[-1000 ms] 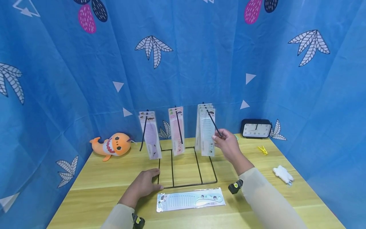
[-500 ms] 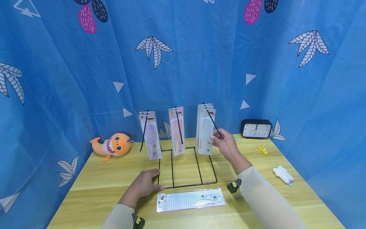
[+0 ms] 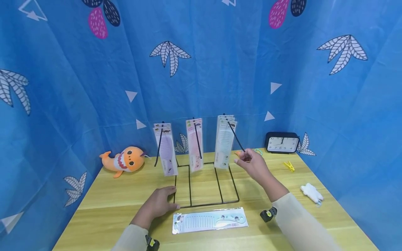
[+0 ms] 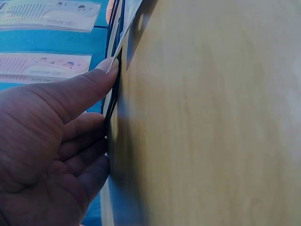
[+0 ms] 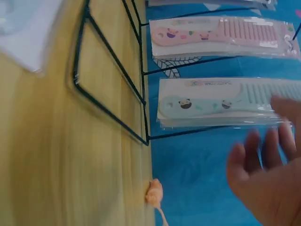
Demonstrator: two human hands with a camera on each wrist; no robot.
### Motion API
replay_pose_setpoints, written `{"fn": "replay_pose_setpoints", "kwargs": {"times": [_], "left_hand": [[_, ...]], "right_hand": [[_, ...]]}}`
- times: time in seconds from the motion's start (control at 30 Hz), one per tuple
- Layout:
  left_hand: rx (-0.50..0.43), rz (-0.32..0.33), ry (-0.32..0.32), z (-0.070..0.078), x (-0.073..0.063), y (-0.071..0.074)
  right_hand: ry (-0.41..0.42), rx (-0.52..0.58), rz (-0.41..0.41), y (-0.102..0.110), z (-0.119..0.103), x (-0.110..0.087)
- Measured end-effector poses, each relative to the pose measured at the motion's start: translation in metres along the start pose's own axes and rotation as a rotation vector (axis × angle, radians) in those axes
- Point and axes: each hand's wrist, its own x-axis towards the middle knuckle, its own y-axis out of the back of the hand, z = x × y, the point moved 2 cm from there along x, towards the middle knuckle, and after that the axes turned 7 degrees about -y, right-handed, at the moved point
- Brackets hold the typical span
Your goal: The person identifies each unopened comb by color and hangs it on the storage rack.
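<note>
A black wire rack (image 3: 205,203) stands on the wooden table, packaged combs hanging from its three hooks. Purple combs (image 3: 168,153) hang left, pink combs (image 3: 192,150) in the middle, and several pale green combs (image 3: 223,153) on the right. My left hand (image 3: 158,203) rests at the base's front left corner, thumb and fingertips against the wire. My right hand (image 3: 255,167), fingers loosely bent, is beside the tip of the right hook, apart from the green combs; blurred fingers (image 5: 237,162) show in the right wrist view. Another packaged green comb (image 3: 201,221) lies flat before the rack.
An orange shark plush (image 3: 127,161) sits at the left back. On the right are a black alarm clock (image 3: 282,143), a yellow clip (image 3: 289,166) and a small white plush (image 3: 311,192). A blue curtain (image 3: 201,76) surrounds the table (image 3: 106,216).
My right hand has drawn back from the front green comb, down and to the right. That comb has swung slightly to the left. The left hand stays at the rack's corner.
</note>
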Motion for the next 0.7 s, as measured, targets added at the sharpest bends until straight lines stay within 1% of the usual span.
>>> {"fn": "replay_pose_setpoints", "kwargs": {"times": [0.03, 0.1, 0.17, 0.2, 0.27, 0.33, 0.5, 0.63, 0.7], "left_hand": [[0.000, 0.000, -0.001, 0.000, 0.000, 0.000], [0.000, 0.000, 0.003, 0.001, 0.000, 0.000], [-0.001, -0.002, 0.008, 0.002, 0.000, 0.001], [-0.001, -0.002, 0.010, 0.002, 0.000, 0.001], [0.002, -0.003, 0.012, 0.002, 0.000, 0.001], [0.003, 0.000, 0.008, 0.002, 0.000, 0.002], [0.006, -0.002, 0.008, 0.001, 0.000, 0.001], [0.008, -0.008, 0.018, 0.001, 0.000, 0.001], [0.009, -0.006, 0.018, 0.001, 0.000, 0.000]], "right_hand": [[0.044, -0.029, -0.064, -0.001, 0.000, -0.006], [0.122, -0.076, -0.218, -0.004, 0.001, -0.019], [0.183, -0.134, -0.369, -0.010, 0.001, -0.033], [0.206, -0.171, -0.422, -0.013, 0.002, -0.040], [0.227, -0.236, -0.491, -0.017, 0.003, -0.052], [0.243, -0.287, -0.529, -0.022, 0.005, -0.062], [0.226, -0.334, -0.585, -0.030, 0.011, -0.080], [0.244, -0.409, -0.601, -0.036, 0.015, -0.087], [0.278, -0.447, -0.599, -0.039, 0.017, -0.089]]}}
